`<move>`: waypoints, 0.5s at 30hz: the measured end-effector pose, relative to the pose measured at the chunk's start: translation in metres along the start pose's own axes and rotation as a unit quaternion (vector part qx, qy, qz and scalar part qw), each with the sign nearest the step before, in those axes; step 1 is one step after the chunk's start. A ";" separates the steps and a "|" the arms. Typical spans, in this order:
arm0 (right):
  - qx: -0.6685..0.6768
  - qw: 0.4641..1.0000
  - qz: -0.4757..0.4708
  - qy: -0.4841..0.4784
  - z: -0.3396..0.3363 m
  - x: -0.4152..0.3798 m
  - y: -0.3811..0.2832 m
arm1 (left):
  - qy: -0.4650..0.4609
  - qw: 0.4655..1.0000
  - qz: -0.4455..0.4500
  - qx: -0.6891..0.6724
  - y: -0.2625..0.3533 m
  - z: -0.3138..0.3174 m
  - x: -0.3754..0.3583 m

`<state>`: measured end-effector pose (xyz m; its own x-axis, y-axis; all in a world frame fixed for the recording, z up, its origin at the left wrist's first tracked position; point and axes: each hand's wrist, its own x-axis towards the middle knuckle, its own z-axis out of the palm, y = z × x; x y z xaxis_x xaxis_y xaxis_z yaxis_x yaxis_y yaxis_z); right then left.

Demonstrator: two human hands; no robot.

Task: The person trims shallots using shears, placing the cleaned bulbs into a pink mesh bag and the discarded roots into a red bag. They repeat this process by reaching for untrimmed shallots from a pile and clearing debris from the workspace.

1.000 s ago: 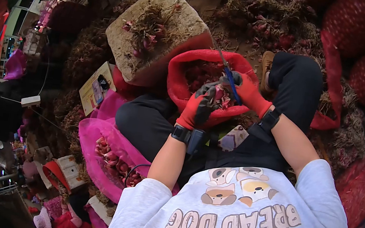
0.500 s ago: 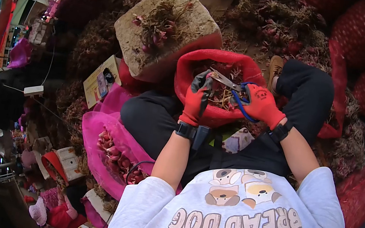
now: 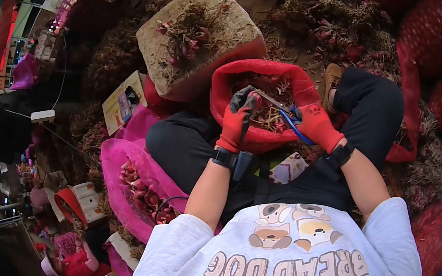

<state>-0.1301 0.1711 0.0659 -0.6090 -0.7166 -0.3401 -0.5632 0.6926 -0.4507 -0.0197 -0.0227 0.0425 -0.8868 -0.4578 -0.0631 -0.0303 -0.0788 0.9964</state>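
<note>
Single head-worn view, wide-angled, facing forward and down across the near shirt [image 3: 284, 254] to the red sack [image 3: 267, 68] beyond.

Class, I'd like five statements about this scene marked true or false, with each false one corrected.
1. The right hand holds blue-handled scissors. True.
2. The scissors point away from the left hand. False: they point toward it.
3. The pink mesh bag contains reddish bulbs. True.
4. The top of the pale block is completely bare. False: dried stems with some bulbs attached lie on it.
5. The red bag in front of the person is tied shut. False: its mouth is wide open.
</note>
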 end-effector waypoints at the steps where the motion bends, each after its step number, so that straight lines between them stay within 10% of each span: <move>1: 0.006 1.000 0.001 0.006 0.000 -0.001 -0.001 | -0.004 0.998 0.008 0.056 0.009 0.001 -0.001; 5: 0.058 0.998 -0.008 0.038 -0.005 -0.005 -0.004 | -0.027 0.996 -0.025 0.081 0.002 -0.005 0.000; 9: 0.040 0.988 -0.060 0.136 0.004 -0.008 -0.004 | -0.048 0.957 0.133 0.252 0.012 -0.005 0.000; 15: -0.029 0.989 -0.082 0.123 -0.001 -0.008 -0.006 | -0.072 0.980 0.025 0.183 0.001 -0.006 -0.004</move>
<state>-0.1225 0.1726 0.0721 -0.6212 -0.7820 -0.0518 -0.6921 0.5784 -0.4318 -0.0132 -0.0266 0.0431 -0.9462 -0.3219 -0.0321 -0.1261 0.2757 0.9529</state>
